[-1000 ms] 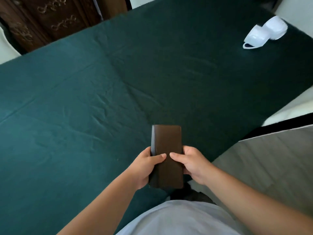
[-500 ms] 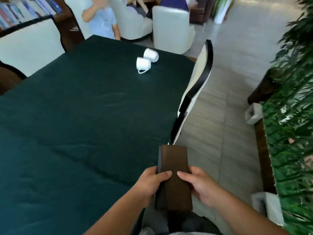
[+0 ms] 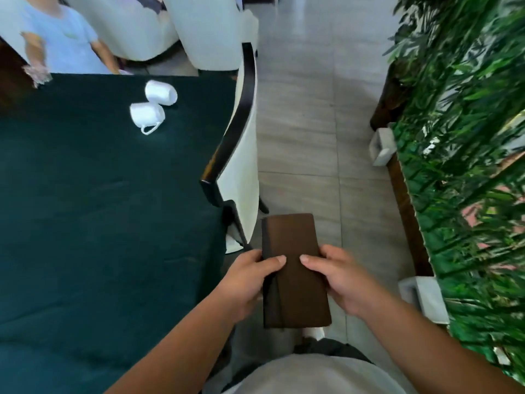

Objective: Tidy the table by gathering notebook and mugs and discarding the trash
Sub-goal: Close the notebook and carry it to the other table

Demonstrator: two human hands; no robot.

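A brown notebook (image 3: 292, 265) with a dark elastic band is held out over the floor, just off the table's right edge. My left hand (image 3: 247, 277) grips its left side with the thumb on the cover. My right hand (image 3: 338, 277) grips the right side the same way. Two white mugs (image 3: 147, 113) (image 3: 160, 92) lie on their sides, touching, at the far end of the table with the dark green cloth (image 3: 99, 209).
A white chair with a black frame (image 3: 241, 132) stands against the table's right side. A person in a light blue shirt (image 3: 65, 44) stands beyond the far end. A wall of green plants (image 3: 468, 166) and grey blocks (image 3: 426, 297) line the tiled aisle on the right.
The view has swung right and along the table. The notebook, still held in both hands, has gone from above the green cloth to above the floor beside the table.
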